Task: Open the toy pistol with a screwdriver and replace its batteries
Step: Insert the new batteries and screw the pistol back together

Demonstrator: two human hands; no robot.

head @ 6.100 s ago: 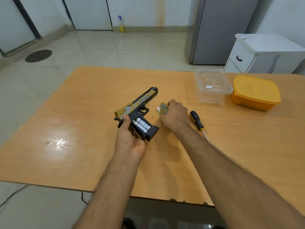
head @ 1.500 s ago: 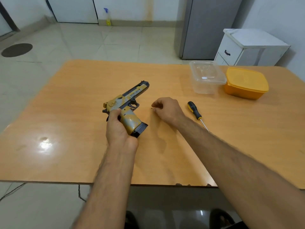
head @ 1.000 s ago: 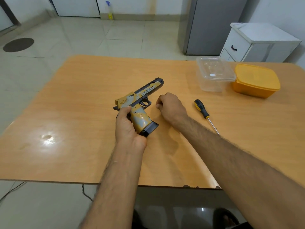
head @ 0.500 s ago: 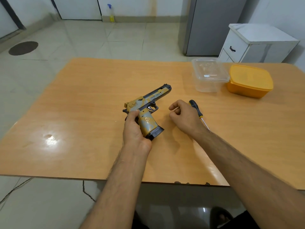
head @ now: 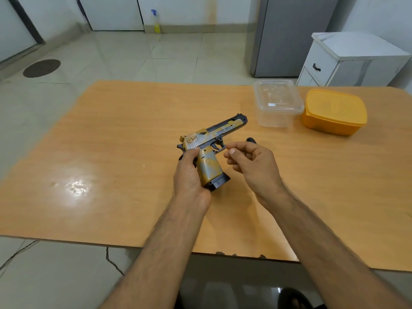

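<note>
We hold the toy pistol (head: 209, 148) in our left hand (head: 189, 175), above the middle of the wooden table (head: 124, 152). The left fingers are wrapped around the back of the grip, thumb lying along the near side just under the slide. The barrel points away from us and to the right, toward the clear plastic container (head: 277, 103). The yellow grip panel faces up and sits closed over the handle; the black base of the magazine well shows below the palm.

Our right hand (head: 254, 168) hovers just to the right of the grip, close to the trigger guard but not touching the pistol. Its thumb and index finger are pressed tip to tip as if pinching; anything held between them is too small for us to make out. The remaining right fingers are curled loosely inward.

Just beyond the right hand a black tip of the screwdriver (head: 250, 140) handle shows on the table; the rest is hidden behind the hand.

The clear container, lid on, stands at the far right of the table. Touching its right side, or just beside it, sits a yellow lidded container (head: 334, 111).

Off the table: a white cabinet (head: 347, 61) at far right, a grey refrigerator (head: 289, 34), and a spray bottle (head: 156, 23) on the floor by the wall.
</note>
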